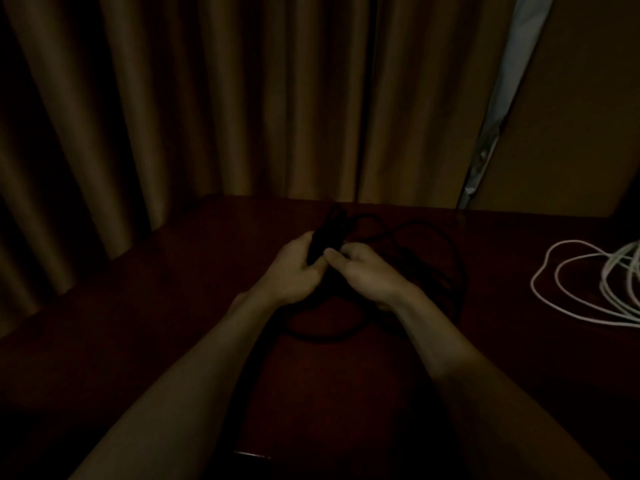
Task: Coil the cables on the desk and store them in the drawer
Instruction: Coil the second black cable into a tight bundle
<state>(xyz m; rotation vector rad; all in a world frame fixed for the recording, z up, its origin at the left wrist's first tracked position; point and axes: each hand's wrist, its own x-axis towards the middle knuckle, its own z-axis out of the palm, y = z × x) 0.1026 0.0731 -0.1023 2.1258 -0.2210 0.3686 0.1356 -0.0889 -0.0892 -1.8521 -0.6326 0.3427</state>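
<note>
Forearms [194, 375] reach up from the bottom edge to centre frame. The left hand [294, 268] grips a bunch of black cable [313, 336] loops and the right hand [369, 273] pinches it alongside — coiling looks half done, with slack on the tabletop [156, 323]. At the right edge the white cable [568, 308] lies loose and cut off. No drawer shows — dimness blurs the grips.
</note>
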